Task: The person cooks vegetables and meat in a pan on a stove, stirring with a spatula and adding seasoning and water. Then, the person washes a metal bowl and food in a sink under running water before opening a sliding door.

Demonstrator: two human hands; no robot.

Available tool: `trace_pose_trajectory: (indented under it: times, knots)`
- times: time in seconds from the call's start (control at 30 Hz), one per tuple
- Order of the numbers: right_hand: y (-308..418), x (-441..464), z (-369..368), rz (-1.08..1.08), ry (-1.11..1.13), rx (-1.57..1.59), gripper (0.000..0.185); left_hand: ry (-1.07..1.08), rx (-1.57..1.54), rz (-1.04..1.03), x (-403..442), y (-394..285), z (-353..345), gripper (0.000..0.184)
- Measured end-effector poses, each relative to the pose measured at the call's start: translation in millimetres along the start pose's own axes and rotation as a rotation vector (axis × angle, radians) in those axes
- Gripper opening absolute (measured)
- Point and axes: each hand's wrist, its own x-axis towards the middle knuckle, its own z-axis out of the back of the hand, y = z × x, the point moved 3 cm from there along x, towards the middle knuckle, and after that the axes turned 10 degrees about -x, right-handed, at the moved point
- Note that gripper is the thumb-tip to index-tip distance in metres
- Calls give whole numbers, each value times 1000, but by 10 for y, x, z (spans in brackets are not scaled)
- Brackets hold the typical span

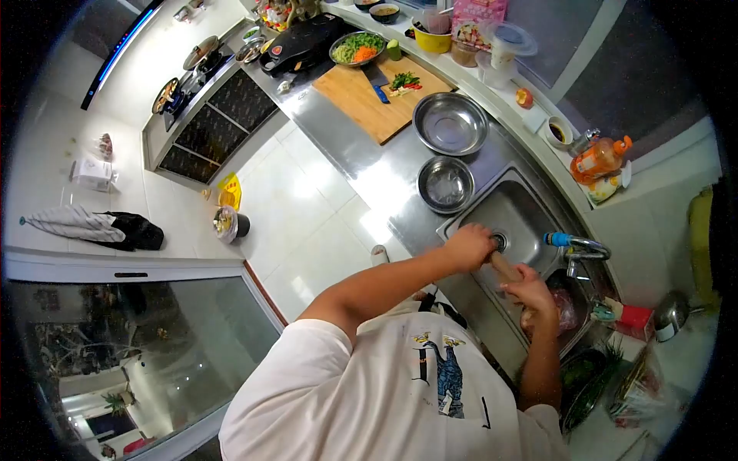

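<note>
Over the steel sink point(530, 201), my left hand point(471, 247) is closed around one end of a tan, stick-shaped item point(505, 267). At its other end, my right hand point(530, 290) has its fingers bent around it. The item looks like a root vegetable, but its kind is unclear. Both ends are partly hidden by my fingers. The faucet point(576, 247) with a blue tip stands beyond my hands. Below my right hand, a clear plastic bag point(565, 306) with something inside lies in the second basin.
Two steel bowls point(450, 123) sit left of the sink. A cutting board point(361, 101) carries a knife point(377, 83) and chopped greens point(403, 79). An orange soap bottle point(600, 160) stands on the windowsill. Right of the sink are a red box point(634, 321) and leafy greens point(588, 384).
</note>
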Motion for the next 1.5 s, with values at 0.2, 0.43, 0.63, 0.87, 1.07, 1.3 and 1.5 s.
trace_pose_trajectory:
  times: [0.2, 0.43, 0.63, 0.87, 1.07, 1.3, 1.5]
  knots:
    - [866, -454, 651, 119, 91, -59, 83, -127, -364, -206, 241, -650, 241, 31]
    - [778, -579, 986, 171, -72, -148, 69, 86, -444, -23, 427, -483, 157, 32]
    - [672, -308, 529, 159, -169, 535, 69, -401, -1076, 33, 457, -702, 142, 39]
    - [559, -161, 396, 147, -39, 866, 67, -277, -1096, 77, 500, -546, 87, 41]
    - [456, -158, 586, 160, -149, 276, 57, -245, -352, 76, 414, -567, 435, 34]
    - [333, 154, 278, 261, -159, 325, 37, -402, -795, 119, 451, -325, 350, 28]
    - [472, 151, 53, 465, -148, 777, 28, -411, -1474, 320, 538, -425, 318, 17]
